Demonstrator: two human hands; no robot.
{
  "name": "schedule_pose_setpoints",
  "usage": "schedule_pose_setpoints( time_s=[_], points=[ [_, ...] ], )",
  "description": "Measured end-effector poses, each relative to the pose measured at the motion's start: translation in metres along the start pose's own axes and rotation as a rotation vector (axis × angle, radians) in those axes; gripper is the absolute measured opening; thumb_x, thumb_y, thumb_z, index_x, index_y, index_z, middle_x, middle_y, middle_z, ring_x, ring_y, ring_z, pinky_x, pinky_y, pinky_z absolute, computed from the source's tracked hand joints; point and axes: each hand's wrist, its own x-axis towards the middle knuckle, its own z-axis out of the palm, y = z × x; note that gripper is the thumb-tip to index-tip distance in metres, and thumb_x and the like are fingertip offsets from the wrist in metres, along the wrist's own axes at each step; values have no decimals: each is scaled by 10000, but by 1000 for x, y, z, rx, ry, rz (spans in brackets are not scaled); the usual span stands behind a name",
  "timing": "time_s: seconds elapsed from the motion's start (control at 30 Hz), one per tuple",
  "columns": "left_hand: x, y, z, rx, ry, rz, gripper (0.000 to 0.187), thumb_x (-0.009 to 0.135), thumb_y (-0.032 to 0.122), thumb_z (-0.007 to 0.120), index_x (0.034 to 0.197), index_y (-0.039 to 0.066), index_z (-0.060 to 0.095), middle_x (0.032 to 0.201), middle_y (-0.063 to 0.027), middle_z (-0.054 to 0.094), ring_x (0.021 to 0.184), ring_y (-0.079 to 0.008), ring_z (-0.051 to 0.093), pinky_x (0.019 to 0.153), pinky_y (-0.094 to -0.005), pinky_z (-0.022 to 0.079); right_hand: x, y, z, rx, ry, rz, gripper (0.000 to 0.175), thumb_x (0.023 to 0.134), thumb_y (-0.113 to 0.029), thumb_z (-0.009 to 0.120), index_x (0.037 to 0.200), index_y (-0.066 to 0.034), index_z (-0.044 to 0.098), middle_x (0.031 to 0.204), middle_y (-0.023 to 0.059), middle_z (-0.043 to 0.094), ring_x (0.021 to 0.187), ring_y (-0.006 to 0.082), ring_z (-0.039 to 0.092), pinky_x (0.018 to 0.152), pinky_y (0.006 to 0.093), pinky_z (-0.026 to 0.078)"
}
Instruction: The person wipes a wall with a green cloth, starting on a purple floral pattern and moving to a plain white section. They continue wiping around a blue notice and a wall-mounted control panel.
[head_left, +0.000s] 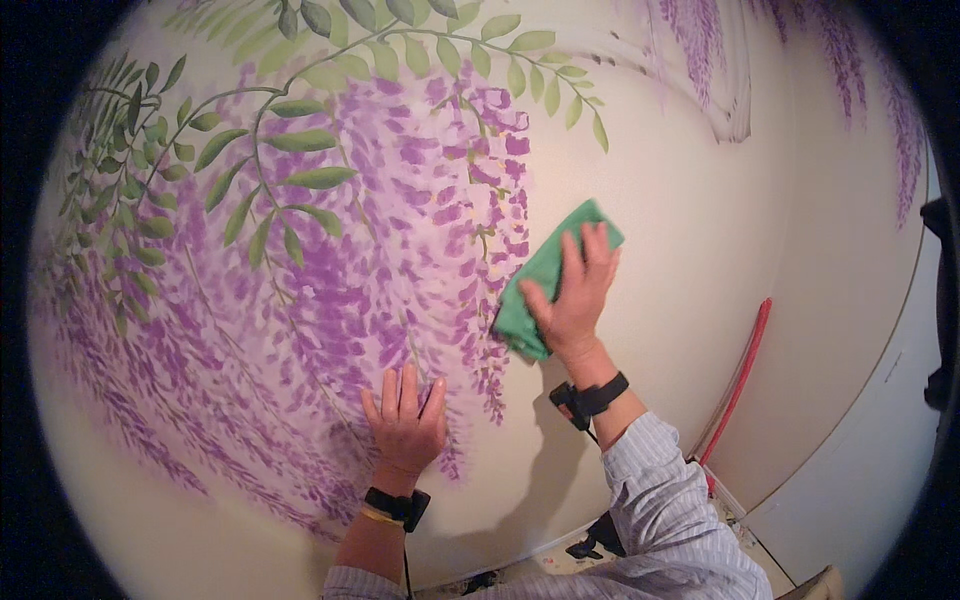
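A painted wisteria mural (322, 277), with purple blossoms and green leaves, covers much of the cream wall before me. My right hand (577, 292) presses a folded green cloth (536, 289) against the wall, at the right edge of the hanging purple blossoms. Its fingers are spread over the cloth. Lower and to the left, my left hand (406, 420) rests on the painted blossoms with fingers apart and holds nothing. Each wrist wears a black strap with a small device.
A red pole-like object (739, 382) leans near the wall corner at the right. A pale blue panel (862, 420) stands beyond it. Dark objects (596, 540) lie on the floor by the wall's foot, below my right arm.
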Motion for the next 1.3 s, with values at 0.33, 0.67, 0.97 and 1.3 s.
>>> schedule_pose_setpoints(
  time_s=[0.33,0.67,0.97,1.3],
  points=[
    [-1,1,0,10,31,13,232,944,238,590,1145,207,702,1413,-166,522,1356,-362,442,1154,-598,250,59,-14,7,103,-248,-495,664,830,-478,690,1380,-130,560,1481,50,504,1408,267,435,1175,616,187],
    [2,2,-2,-7,20,9,278,962,198,540,1223,193,635,1370,-170,548,1324,-374,474,1149,-599,247,-48,38,-10,-9,-93,-17,722,812,-456,719,1408,-94,533,1540,112,422,1442,380,345,1120,668,222],
    [-1,2,5,-24,33,17,291,1000,241,520,1267,170,608,1433,-205,512,1342,-421,453,1143,-629,223,-133,-29,-8,180,-339,-259,622,816,-496,716,1342,-182,608,1480,14,514,1405,286,428,1143,638,243],
    [-25,3,9,-37,0,72,327,985,220,553,1305,206,619,1502,-189,460,1416,-400,397,1145,-611,259,-102,85,-58,-257,-248,70,657,817,-433,729,1381,-131,577,1566,99,400,1471,384,293,1161,629,210]
  ],
)
